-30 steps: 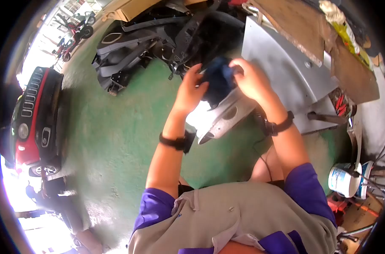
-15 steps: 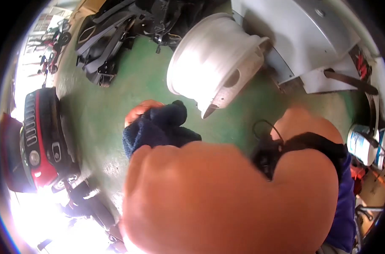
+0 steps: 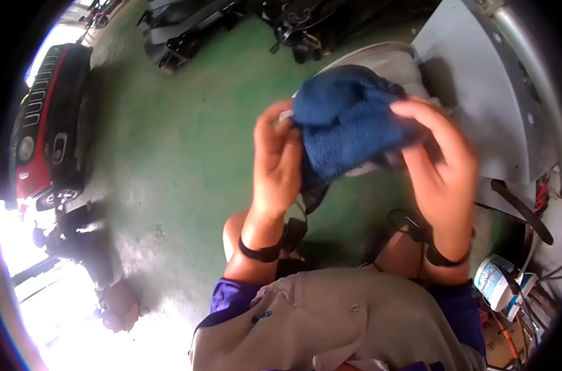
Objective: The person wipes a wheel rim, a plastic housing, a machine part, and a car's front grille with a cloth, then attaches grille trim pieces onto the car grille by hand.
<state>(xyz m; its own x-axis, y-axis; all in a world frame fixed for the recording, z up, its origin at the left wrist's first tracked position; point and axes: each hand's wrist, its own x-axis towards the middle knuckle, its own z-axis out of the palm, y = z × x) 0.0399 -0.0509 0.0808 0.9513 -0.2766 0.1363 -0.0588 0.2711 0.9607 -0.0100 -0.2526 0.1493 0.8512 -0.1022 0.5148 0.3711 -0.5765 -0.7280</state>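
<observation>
A bunched blue cloth (image 3: 349, 123) hangs between my two hands in front of my chest. My left hand (image 3: 277, 154) grips its left edge, fingers bent against the fabric. On the other side, my right hand (image 3: 438, 148) pinches the cloth's right edge between thumb and fingers, slightly blurred. Behind and partly below the cloth is the pale wheel rim (image 3: 398, 55), mostly hidden by it. Both wrists wear dark bands.
Grey metal panels (image 3: 479, 93) stand at the right, with a dark bar (image 3: 522, 210) below them. A white bucket (image 3: 494, 281) sits lower right. Black plastic parts (image 3: 188, 28) lie on the green floor (image 3: 170, 136) at the top. A red and black car (image 3: 52, 123) is at the left.
The cloth has moved up and right from the lower left and now covers much of the rim. My hands have spread to its two sides. The camera view has shifted.
</observation>
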